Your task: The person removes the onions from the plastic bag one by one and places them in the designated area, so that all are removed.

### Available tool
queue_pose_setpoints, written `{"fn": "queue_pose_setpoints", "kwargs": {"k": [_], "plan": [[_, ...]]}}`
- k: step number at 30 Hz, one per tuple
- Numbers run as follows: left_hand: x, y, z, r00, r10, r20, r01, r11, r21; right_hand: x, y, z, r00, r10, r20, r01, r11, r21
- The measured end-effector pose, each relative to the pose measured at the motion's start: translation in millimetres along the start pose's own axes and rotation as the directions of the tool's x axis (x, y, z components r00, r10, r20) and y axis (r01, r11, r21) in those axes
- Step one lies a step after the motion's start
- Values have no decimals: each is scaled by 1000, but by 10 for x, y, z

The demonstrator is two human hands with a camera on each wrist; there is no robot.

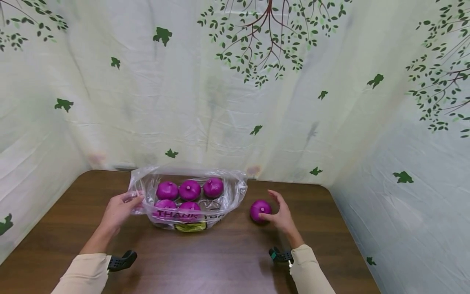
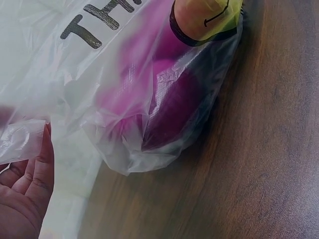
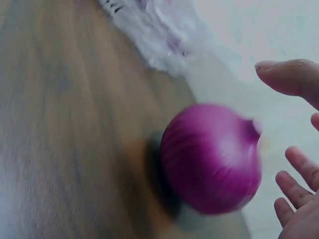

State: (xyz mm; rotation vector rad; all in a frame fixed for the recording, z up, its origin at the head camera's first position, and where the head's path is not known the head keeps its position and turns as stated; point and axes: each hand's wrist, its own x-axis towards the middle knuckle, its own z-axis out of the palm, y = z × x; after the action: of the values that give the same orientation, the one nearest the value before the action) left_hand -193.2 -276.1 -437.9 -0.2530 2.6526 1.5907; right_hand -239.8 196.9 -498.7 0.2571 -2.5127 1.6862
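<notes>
A clear plastic bag (image 1: 235, 192) with dark printed letters lies open-mouthed at the back of the table. Several purple onions (image 1: 189, 190) sit inside it; the front ones show through the film. My left hand (image 1: 123, 208) pinches the bag's left edge between thumb and fingers, and folded film (image 2: 22, 141) shows in that grip in the left wrist view. To the right of the bag, a single purple onion (image 1: 260, 211) rests on the wood. My right hand (image 1: 280, 214) is beside it, thumb and fingers spread around its right side, apart from the onion (image 3: 212, 159) in the right wrist view.
The brown wooden table (image 1: 205, 261) ends at a pale curtain (image 1: 183, 102) printed with green leaves, which hangs behind and on both sides. A yellow printed patch (image 1: 191, 227) marks the bag's front. Dark straps (image 1: 123, 261) sit on both wrists.
</notes>
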Motion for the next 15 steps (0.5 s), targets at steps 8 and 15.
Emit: {"fn": "queue_pose_setpoints", "kwargs": {"k": [8,15], "plan": [[5,-8,6,1000,-9,6,9,1000,-10,96,-195,71,994,-105,-16,106,993,45],[9,-10,4,1000,-20,9,21,1000,-17,153,-296,195,964,-265,-27,266,963,54]]}}
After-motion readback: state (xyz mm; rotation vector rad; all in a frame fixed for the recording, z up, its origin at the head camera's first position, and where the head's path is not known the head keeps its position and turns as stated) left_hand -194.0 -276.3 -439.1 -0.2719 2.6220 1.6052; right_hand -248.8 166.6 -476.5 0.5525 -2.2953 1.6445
